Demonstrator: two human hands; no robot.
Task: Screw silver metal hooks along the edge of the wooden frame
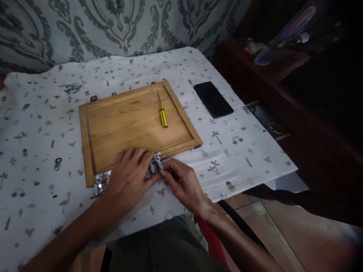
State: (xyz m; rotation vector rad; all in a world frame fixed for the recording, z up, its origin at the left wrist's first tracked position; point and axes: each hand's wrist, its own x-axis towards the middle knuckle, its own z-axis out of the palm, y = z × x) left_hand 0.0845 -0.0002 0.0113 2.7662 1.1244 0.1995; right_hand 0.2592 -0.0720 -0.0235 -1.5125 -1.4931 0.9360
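Observation:
A framed wooden panel lies flat on the cloth-covered table. Metal hinges sit along its near edge, one at the near left corner and one near the middle. My left hand rests palm down on the panel's near edge beside the middle hinge, fingers curled. My right hand pinches that middle hinge between thumb and fingertips. A yellow-and-black screwdriver lies on the panel, away from both hands.
A white patterned cloth covers the table. A black phone lies right of the panel. Small screws and fittings lie scattered beyond the panel's far edge. A dark wooden cabinet stands at the right. The table's near edge is at my lap.

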